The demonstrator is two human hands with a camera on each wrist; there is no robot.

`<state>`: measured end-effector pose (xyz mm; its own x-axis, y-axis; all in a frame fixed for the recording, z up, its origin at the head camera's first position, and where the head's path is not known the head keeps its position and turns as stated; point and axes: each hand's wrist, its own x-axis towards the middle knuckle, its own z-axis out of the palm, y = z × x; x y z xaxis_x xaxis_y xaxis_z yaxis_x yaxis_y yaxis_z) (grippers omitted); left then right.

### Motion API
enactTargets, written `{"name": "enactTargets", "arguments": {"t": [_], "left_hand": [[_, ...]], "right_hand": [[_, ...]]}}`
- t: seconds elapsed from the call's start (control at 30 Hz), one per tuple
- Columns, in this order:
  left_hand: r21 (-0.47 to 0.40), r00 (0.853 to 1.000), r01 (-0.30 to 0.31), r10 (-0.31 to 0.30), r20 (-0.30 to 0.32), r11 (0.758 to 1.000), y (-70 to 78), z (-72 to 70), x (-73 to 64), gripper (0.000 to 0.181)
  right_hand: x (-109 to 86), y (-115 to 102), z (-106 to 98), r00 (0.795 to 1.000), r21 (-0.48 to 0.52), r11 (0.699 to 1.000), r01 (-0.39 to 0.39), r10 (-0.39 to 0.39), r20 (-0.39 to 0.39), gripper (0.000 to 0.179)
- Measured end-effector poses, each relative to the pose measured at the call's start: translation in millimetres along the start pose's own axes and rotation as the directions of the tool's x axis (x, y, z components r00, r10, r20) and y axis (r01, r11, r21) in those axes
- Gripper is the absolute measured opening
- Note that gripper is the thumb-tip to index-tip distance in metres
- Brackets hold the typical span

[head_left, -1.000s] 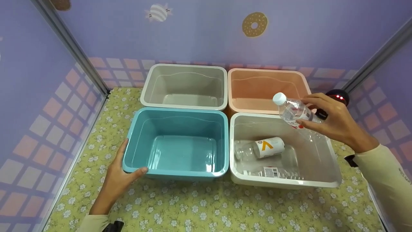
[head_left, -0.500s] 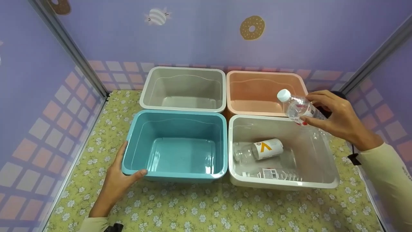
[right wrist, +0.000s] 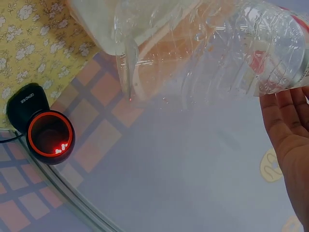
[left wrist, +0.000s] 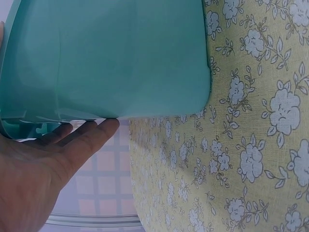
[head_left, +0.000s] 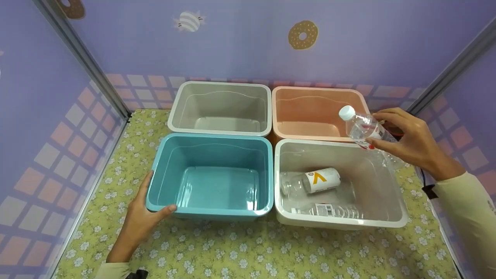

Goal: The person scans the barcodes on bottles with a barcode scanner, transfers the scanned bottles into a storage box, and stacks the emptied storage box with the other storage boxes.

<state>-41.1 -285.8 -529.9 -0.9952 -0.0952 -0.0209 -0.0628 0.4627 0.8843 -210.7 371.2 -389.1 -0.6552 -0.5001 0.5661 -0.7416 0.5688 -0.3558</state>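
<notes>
My right hand (head_left: pixel 416 143) holds a clear plastic bottle (head_left: pixel 359 130) with a white cap and a red-and-white label. The bottle tilts, cap up and to the left, above the back right of the front-right whitish bin (head_left: pixel 341 221). Inside that bin lie a clear bottle with a white label and yellow mark (head_left: pixel 322 180) and a second clear bottle (head_left: pixel 325 210). At the front left corner of the blue bin (head_left: pixel 217 212), my left hand (head_left: pixel 140 219) rests with fingers spread along the outer side and the thumb at the front rim. The left wrist view shows those fingers (left wrist: pixel 89 140) nearly straight.
Behind stand a grey bin (head_left: pixel 221 131) and an orange bin (head_left: pixel 321 90), close against the front pair. A black scanner-like device (right wrist: pixel 50 137) with a glowing red ring sits at the back right. Purple walls enclose the flowered tablecloth (head_left: pixel 232 248).
The bottle in my right hand has moved slightly right and turned a little. My left hand stays at the blue bin's corner. The head view has shifted slightly.
</notes>
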Motion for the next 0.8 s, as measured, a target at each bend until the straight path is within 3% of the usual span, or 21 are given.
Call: {"name": "enactTargets", "arguments": {"t": [0.8], "left_hand": [[-0.008,1.0,-0.009,0.009,0.004,1.0,-0.6,-0.1,-0.8,0.114]], "right_hand": [[-5.3,17.4,-14.2,0.998,-0.086,0.996,-0.032,0.027,-0.064,0.068]]}}
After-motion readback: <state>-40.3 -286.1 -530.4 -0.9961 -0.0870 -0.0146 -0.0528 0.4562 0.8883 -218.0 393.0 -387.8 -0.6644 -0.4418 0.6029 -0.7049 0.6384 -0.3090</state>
